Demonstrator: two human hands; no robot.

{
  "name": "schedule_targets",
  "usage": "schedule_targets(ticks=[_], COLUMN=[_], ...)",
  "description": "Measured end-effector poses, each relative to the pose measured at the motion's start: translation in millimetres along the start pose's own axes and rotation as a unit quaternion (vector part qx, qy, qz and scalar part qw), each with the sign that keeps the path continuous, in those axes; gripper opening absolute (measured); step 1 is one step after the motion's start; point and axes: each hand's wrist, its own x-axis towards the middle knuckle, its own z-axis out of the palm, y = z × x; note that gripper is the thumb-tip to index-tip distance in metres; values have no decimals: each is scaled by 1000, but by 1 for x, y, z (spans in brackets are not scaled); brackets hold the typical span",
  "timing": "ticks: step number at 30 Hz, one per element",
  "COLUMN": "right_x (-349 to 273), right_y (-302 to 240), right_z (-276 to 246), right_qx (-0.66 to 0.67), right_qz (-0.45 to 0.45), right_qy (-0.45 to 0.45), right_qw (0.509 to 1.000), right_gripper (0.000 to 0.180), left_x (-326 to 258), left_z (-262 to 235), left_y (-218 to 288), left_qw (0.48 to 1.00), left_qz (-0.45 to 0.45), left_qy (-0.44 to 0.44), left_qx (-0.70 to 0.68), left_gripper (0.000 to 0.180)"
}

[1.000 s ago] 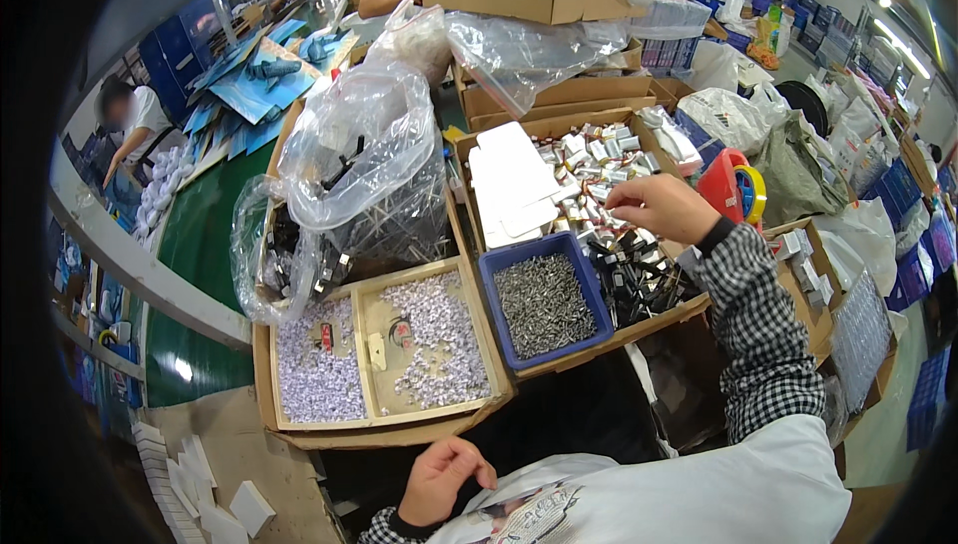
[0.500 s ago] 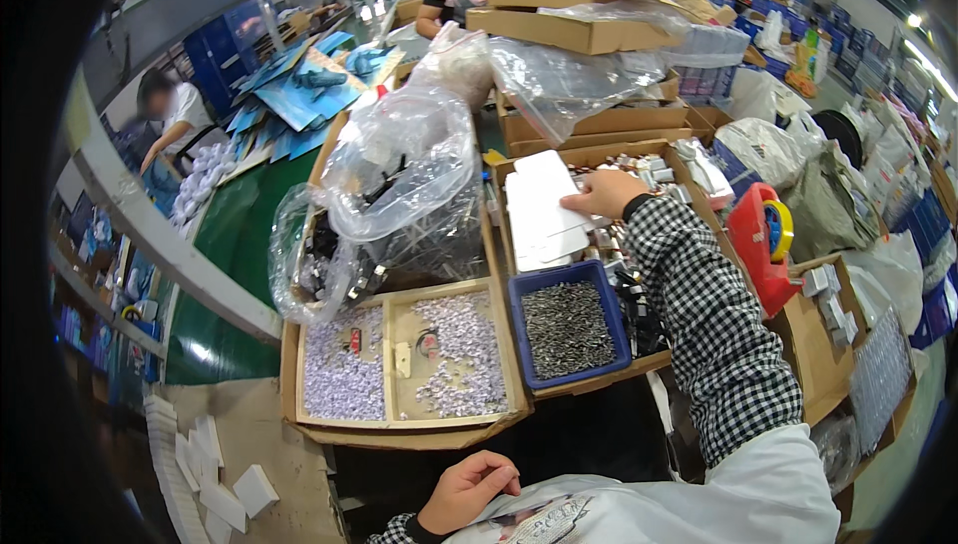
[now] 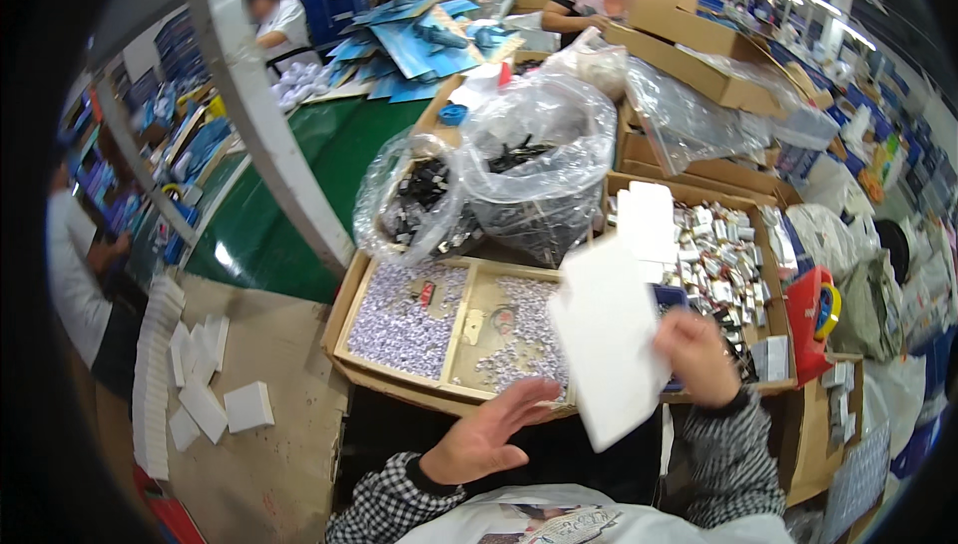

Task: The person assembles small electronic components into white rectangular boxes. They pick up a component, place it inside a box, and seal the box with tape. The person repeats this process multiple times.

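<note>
White flat card (image 3: 607, 334), slightly blurred, is held up and tilted in the person's right hand (image 3: 699, 356), whose fingers are closed on its lower right edge. It hangs in the air in front of a blue bin (image 3: 671, 296) and the right end of a wooden tray (image 3: 463, 319), hiding much of the bin; whether it is a single sheet or several overlapping, I cannot tell. The left hand (image 3: 494, 434) is near the card's lower left side, its fingers extended, the thumb held apart, gripping nothing. Both forearms wear checked sleeves (image 3: 394, 494).

At the left, a cardboard-covered counter (image 3: 289, 464) carries loose white blocks (image 3: 248, 407) beside a long row of thin white pieces (image 3: 152, 384). The wooden tray has two compartments, both holding tiny pale parts (image 3: 404, 329). Behind it, a clear plastic bag (image 3: 539, 145) holds dark parts. To its right, a carton contains silvery cylindrical parts (image 3: 718, 245) and more white cards (image 3: 647, 225). A red tape dispenser (image 3: 806, 324) with a yellow roll (image 3: 828, 310) is at the carton's right side.

Farther off are a green surface (image 3: 329, 155), a heap of blue sheets (image 3: 409, 45), an open cardboard box (image 3: 689, 55) and a co-worker in white (image 3: 284, 25).
</note>
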Motion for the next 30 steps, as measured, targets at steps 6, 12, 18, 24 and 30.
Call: schedule_targets(ticks=[6, 12, 18, 24, 30], right_x=[-30, -21, -4, 1, -1], right_y=[19, 20, 22, -13, -31], right_z=[71, 74, 97, 90, 92], right_qx=[220, 156, 150, 144, 87], right_qz=[64, 94, 5, -29, -17], right_qy=[-177, -255, -290, -216, -214], right_qw=[957, 950, 945, 965, 973], right_gripper=[13, 12, 13, 65, 61], left_x=[0, -18, -21, -20, -3], left_z=[-17, -39, -29, -9, 2], left_y=[-13, -23, 11, 53, 48], left_qw=[984, 973, 979, 817, 718], left_qz=[-118, -54, 10, 115, 99], left_qy=[-129, -225, -149, 157, 183], left_qx=[-34, 13, 141, 542, 665], left_gripper=[123, 104, 116, 116, 103])
